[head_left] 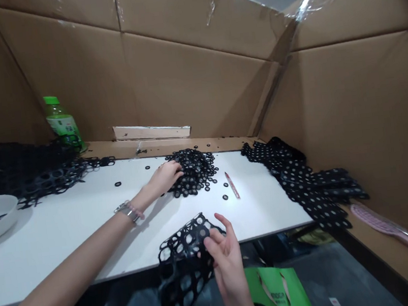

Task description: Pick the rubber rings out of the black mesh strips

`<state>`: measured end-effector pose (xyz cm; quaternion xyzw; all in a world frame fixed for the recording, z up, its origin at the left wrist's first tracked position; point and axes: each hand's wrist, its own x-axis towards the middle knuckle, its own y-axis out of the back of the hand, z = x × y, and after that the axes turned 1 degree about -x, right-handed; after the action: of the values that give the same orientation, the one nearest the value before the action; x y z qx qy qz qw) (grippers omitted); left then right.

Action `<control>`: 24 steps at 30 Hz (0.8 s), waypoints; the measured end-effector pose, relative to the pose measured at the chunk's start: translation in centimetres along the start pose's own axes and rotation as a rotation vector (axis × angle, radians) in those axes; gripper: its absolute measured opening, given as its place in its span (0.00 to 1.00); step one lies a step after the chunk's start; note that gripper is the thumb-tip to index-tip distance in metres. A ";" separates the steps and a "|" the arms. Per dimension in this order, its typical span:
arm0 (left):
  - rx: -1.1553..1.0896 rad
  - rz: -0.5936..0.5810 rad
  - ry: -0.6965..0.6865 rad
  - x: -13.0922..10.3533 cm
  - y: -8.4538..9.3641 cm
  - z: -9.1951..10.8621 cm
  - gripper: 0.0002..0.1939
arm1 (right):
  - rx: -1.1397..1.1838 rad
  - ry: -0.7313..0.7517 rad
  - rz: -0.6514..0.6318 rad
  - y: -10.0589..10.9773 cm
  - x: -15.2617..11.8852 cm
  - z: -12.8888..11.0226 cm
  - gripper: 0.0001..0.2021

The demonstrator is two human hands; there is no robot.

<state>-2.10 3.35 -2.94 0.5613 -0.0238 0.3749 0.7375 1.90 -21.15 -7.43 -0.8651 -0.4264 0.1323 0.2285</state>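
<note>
Across the white desk [263,210], the left hand [166,178] is touching piled rings [193,171], grip unclear, the right hand [224,255] pinching mesh [177,269] at the near edge, probably floppy, best held by its border.

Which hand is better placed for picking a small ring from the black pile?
The left hand, I would judge: it is right at the pile of rings. The right hand is farther away and holds the holed black sheet.
</note>
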 end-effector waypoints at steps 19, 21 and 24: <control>-0.454 -0.092 -0.064 -10.0 3.5 8.6 0.12 | -0.123 0.151 -0.040 -0.1 -1.6 -1.2 0.31; -0.396 0.087 0.042 -7.8 3.7 6.2 0.12 | -0.092 0.141 -0.028 0.2 -1.9 -1.0 0.31; -0.191 0.183 0.059 -3.6 3.0 2.2 0.12 | -0.012 0.080 0.006 0.7 -2.0 -0.6 0.31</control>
<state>-5.61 -0.15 -1.38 0.4728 -0.0887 0.4528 0.7508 1.46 -23.32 -7.21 -0.8723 -0.4152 0.0954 0.2398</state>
